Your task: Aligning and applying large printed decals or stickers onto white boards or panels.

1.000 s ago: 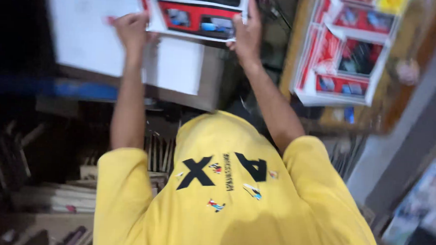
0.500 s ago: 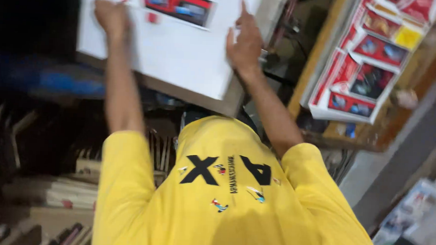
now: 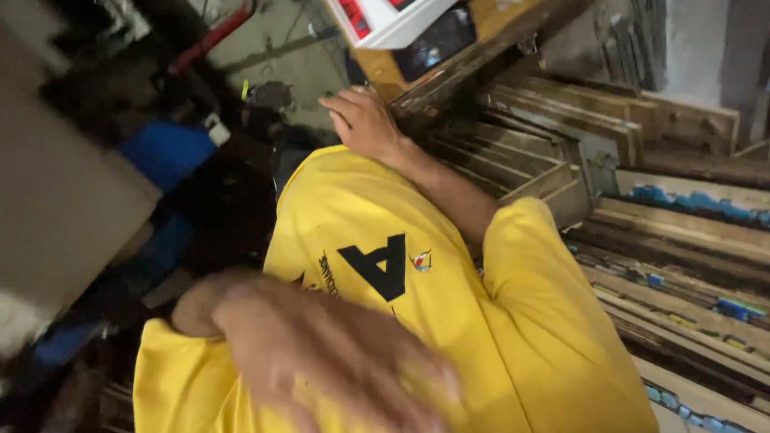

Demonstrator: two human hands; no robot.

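Most of the lower centre of the frame is filled by a bright yellow cotton shirt (image 3: pixel 484 333) with a black letter printed on it, so much of what lies beneath is hidden. At the right, stacked wooden frames and slats (image 3: pixel 694 282), some edged in blue, are seen running from the upper centre down to the lower right corner. A flat white box with red printed panels (image 3: pixel 385 13) is seen at the top centre, resting on a brown wooden board (image 3: pixel 497 22). At the left, a blurred beige cardboard sheet (image 3: pixel 48 193) and a blue plastic container (image 3: pixel 167 151) are seen in shadow.

The right hand (image 3: pixel 367 125) is held at the upper centre, fingers loosely extended and grasping nothing; it lies just beside the dark edge of the wooden board, below the white box and apart from it. The left hand (image 3: pixel 344 362) is shown at the lower centre, close to the camera and badly blurred in front of the shirt; its fingers appear spread, but whether anything is held cannot be told.
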